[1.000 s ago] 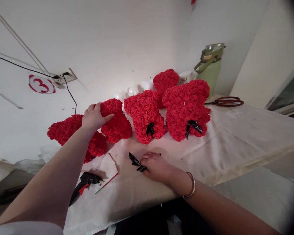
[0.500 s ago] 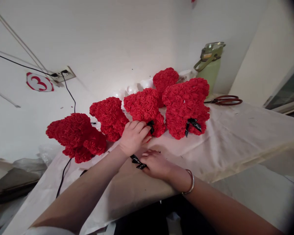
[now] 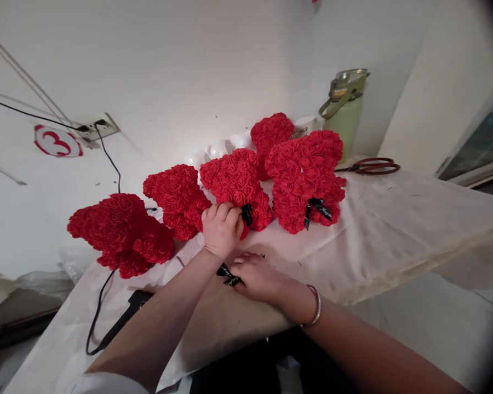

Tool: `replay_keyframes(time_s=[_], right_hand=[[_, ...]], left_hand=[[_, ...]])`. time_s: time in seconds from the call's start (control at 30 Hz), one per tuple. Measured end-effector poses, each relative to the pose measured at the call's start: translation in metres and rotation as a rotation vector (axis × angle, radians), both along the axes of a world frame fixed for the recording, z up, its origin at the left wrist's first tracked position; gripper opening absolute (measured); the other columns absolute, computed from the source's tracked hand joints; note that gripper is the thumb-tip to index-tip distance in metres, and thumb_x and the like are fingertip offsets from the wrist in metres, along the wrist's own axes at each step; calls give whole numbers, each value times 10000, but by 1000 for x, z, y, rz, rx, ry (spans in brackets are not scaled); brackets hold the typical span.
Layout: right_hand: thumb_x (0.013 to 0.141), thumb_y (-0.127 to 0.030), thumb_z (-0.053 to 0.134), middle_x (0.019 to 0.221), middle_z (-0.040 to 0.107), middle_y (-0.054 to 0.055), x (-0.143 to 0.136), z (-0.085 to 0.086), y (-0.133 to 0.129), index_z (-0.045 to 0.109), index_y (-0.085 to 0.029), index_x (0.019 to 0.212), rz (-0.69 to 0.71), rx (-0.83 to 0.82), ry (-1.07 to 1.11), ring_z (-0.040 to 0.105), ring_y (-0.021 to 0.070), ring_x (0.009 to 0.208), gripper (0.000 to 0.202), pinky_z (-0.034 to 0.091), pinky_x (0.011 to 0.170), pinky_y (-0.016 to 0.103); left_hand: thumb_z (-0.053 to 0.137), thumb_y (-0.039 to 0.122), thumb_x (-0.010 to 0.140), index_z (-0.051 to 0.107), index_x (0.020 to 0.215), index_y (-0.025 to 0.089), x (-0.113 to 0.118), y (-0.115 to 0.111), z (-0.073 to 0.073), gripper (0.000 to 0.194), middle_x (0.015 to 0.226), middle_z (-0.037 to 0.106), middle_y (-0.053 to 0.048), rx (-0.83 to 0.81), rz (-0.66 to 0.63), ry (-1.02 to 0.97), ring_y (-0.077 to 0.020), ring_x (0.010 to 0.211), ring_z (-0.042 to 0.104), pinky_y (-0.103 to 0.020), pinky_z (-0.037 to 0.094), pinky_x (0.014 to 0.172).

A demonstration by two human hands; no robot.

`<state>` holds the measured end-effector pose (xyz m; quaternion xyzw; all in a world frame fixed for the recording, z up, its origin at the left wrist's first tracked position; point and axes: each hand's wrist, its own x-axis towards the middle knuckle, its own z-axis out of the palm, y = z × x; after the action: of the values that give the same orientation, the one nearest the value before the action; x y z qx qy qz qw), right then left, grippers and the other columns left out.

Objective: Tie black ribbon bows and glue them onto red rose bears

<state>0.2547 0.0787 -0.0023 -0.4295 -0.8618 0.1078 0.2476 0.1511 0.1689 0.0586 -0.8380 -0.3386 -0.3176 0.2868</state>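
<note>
Red rose-covered bears stand along the table. My left hand (image 3: pixel 222 229) is closed against the lower left of the middle bear (image 3: pixel 232 174), beside its black bow (image 3: pixel 247 214); its fingertips are hidden, so what they grip cannot be made out. Nearer the front edge, my right hand (image 3: pixel 257 278) has its fingers curled on a black printed ribbon bow (image 3: pixel 229 275). A larger bear (image 3: pixel 304 175) with a black bow (image 3: pixel 318 208) is on the right. Two more bears (image 3: pixel 175 197) (image 3: pixel 117 230) stand to the left, and another bear (image 3: pixel 271 135) is behind.
A green bottle (image 3: pixel 347 115) and dark-red-handled scissors (image 3: pixel 378 166) are at the back right. A black tool (image 3: pixel 125 317) with a cord lies beside my left forearm. White rounded objects (image 3: pixel 217 149) sit along the wall. The pale tablecloth (image 3: pixel 394 224) reaches the front edge.
The view has shifted slightly, moving the scene left. My left hand has turned more upright and its fingers have drawn in beside the middle bear. More of the black tool shows.
</note>
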Motion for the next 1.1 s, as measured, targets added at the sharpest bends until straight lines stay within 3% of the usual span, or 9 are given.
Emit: replay_keyframes(time_s=[0.13, 0.3, 0.4, 0.53, 0.7, 0.77, 0.83, 0.93, 1.1], right_hand=[[822, -232, 586, 1025, 709, 78, 1, 0, 1, 673, -167, 1003, 2, -1, 12, 630, 218, 1009, 211, 422, 966, 339], [818, -239, 587, 1031, 712, 80, 2, 1, 2, 668, -169, 1009, 2, 1, 6, 636, 212, 997, 219, 430, 960, 333], [816, -243, 595, 1047, 707, 80, 4, 2, 1, 665, -169, 1019, 9, 12, 5, 630, 212, 1018, 228, 419, 979, 330], [812, -261, 611, 1008, 708, 88, 4, 0, 2, 689, -160, 937, 5, 7, 5, 638, 221, 981, 179, 429, 961, 341], [808, -240, 609, 987, 707, 84, 2, -3, 2, 698, -161, 949, -8, -8, 18, 633, 219, 970, 184, 424, 958, 344], [807, -225, 601, 977, 709, 86, 1, -3, 2, 703, -157, 945, -12, -14, 24, 628, 221, 982, 184, 428, 948, 336], [801, -218, 600, 966, 712, 86, 1, -2, 2, 710, -155, 939, -9, -22, 25, 625, 224, 984, 187, 436, 932, 331], [800, -228, 600, 945, 715, 91, 0, 0, 1, 718, -152, 935, -13, -35, 25, 626, 232, 969, 195, 446, 914, 336], [810, -231, 594, 948, 719, 78, 1, 2, 0, 721, -167, 912, -42, -46, 48, 635, 222, 952, 175, 448, 911, 325]], left_hand=[[613, 234, 787, 671, 1088, 246, 2, 0, -4, 306, 1137, 656, -84, -4, -35, 34, -277, 1008, 531, -434, 334, 861], [590, 335, 839, 676, 1070, 261, 4, 0, -6, 257, 1134, 665, -86, 6, -39, 51, -290, 1019, 545, -454, 333, 874], [626, 401, 799, 654, 1117, 253, -1, -3, -1, 352, 1160, 655, -90, 33, -77, 0, -298, 1033, 557, -451, 349, 909], [642, 419, 766, 607, 1203, 217, -25, 1, 29, 482, 1279, 584, -124, 122, -15, -130, -310, 1170, 528, -456, 341, 1026], [554, 431, 840, 495, 1357, 140, -72, 34, 92, 597, 1443, 435, -157, 96, 269, -195, -295, 1361, 377, -429, 248, 1159], [491, 456, 878, 484, 1368, 118, -88, 53, 109, 595, 1471, 406, -173, 24, 368, -174, -307, 1393, 333, -451, 218, 1173], [437, 497, 896, 488, 1361, 109, -100, 70, 118, 608, 1452, 431, -187, -108, 467, -126, -348, 1381, 339, -504, 253, 1145], [390, 531, 906, 496, 1347, 116, -108, 84, 120, 614, 1400, 479, -195, -296, 556, -39, -375, 1297, 427, -502, 348, 1075], [436, 604, 864, 606, 1153, 132, -102, 77, 117, 579, 1236, 565, -194, -180, 570, -37, -369, 1202, 481, -479, 372, 1040]])
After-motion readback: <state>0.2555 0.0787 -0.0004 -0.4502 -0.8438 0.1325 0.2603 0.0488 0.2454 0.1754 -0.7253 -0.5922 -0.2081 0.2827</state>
